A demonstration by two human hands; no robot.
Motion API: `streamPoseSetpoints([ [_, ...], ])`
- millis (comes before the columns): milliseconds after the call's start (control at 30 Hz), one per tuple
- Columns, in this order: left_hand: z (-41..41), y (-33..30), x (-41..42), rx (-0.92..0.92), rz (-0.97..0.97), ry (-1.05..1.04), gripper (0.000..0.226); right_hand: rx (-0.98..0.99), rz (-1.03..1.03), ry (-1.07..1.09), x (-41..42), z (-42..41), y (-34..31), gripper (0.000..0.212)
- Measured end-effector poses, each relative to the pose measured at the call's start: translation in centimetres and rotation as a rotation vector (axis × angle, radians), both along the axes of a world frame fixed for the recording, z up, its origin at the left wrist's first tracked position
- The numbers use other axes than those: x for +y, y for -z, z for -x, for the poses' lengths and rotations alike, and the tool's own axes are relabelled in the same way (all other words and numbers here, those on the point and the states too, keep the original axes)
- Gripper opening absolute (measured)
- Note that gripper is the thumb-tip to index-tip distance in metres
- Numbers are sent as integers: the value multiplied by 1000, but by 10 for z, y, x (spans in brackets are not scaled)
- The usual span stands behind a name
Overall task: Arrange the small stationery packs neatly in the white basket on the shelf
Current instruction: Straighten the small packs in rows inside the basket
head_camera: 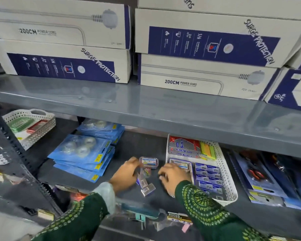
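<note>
Right hand (172, 174) motion-blurred; grip indiscernible. Print on clear case (149, 161) at left fingertips (136, 163) illegible. Packs below fingers smeared.

Left of the white basket (223, 169), the left hand (127, 173) pinches a clear pack (149, 162) above loose small packs (145, 184). The right hand (172, 174) rests curled against the basket's left wall.

The left top box (59, 23) and a right box (207, 79) read "200CM POWER CORD", two others (63, 65) (215, 39) read "SURGE PROTECTION", and a shelf-edge tag (178, 217) reads "SUPER MARKET".
</note>
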State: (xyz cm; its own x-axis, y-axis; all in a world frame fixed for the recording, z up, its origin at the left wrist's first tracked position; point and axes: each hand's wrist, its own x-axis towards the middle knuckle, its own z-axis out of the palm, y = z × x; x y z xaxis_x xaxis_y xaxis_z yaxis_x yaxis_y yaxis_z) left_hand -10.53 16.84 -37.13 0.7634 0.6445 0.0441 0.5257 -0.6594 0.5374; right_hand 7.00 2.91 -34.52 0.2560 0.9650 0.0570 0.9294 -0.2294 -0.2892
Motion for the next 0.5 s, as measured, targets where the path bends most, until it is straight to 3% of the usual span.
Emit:
streamPoseSetpoints([
  [67, 6, 1, 11, 194, -53, 140, 52, -75, 111, -123, 6, 19, 8, 24],
  [167, 4, 5, 12, 320, -152, 271, 65, -298, 269, -195, 15, 39, 16, 30],
  [500, -1, 7, 8, 231, -210, 333, 40, -373, 343, -138, 25, 47, 14, 25],
])
